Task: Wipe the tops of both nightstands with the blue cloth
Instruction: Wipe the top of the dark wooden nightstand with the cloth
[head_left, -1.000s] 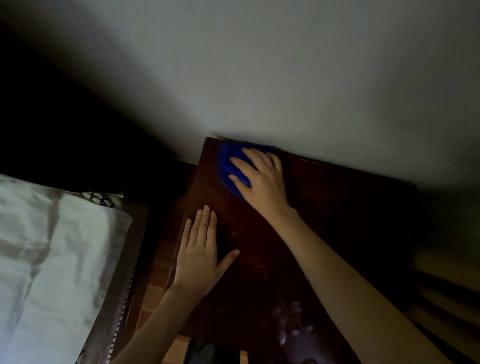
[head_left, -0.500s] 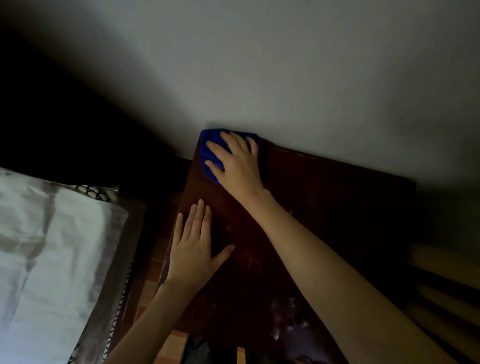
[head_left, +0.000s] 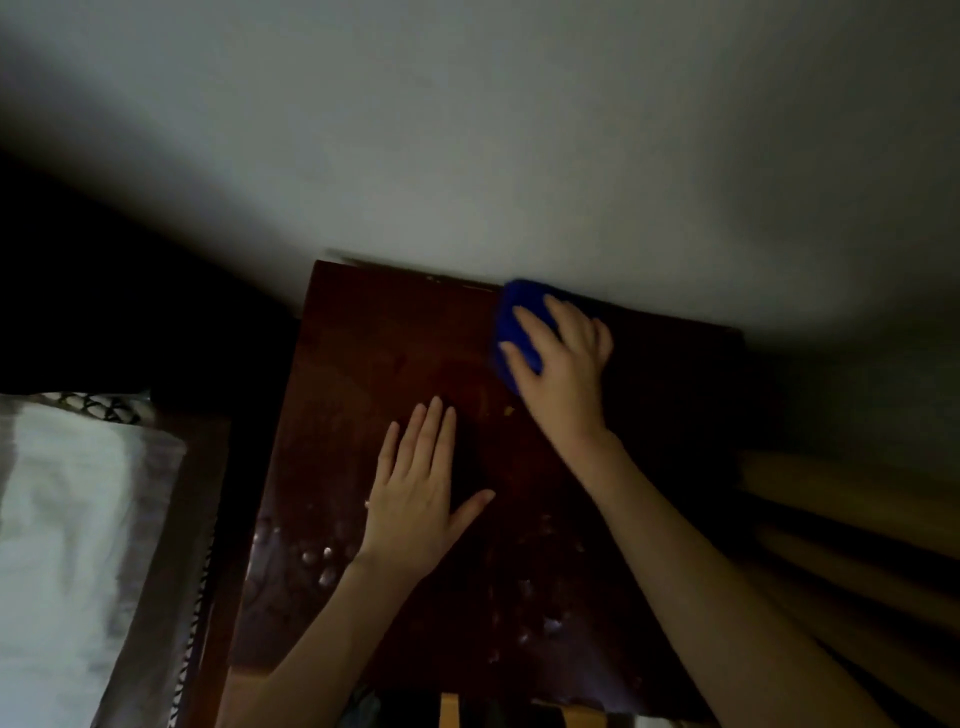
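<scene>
- Right grip (head_left: 563, 374), fingers spread, presses the blue cloth (head_left: 511, 322) on the dark wooden tabletop (head_left: 374, 338) by the pale wall (head_left: 467, 156).
- Left grip (head_left: 415, 499) lies flat there, empty.
- White bed (head_left: 62, 519) at left.

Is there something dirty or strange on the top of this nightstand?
Yes. Pale spots, perhaps droplets or stains, dot the near part of the nightstand beside the left hand. A small yellowish speck lies close to the right hand.
</scene>
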